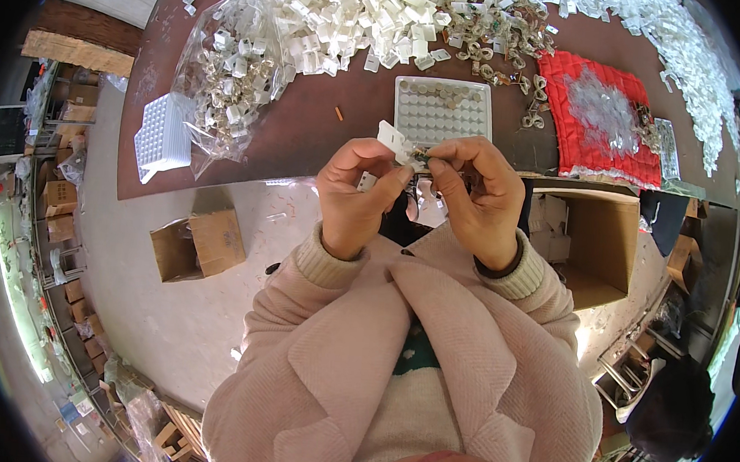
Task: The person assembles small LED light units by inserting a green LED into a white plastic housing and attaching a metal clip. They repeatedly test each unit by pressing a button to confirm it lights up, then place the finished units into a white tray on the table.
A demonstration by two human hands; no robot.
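Both the left hand [351, 198] and right hand [482, 200] are raised at the table [308, 134]'s near edge, thumbs facing. The left pinches a white plastic piece [392, 139]; the right grips a small part [422, 160], too tiny to identify, just beside it. A white tray [427, 131] holds round pieces [450, 96] toward its far side, a clear bag [221, 143] mixed bits [231, 70], a cardboard box [603, 237] pale blocks [550, 217].

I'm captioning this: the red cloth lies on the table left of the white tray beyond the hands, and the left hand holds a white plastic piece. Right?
Wrong side: the head view shows the red cloth right of the white tray. It does lie on the table, and the left hand does hold a white plastic piece.
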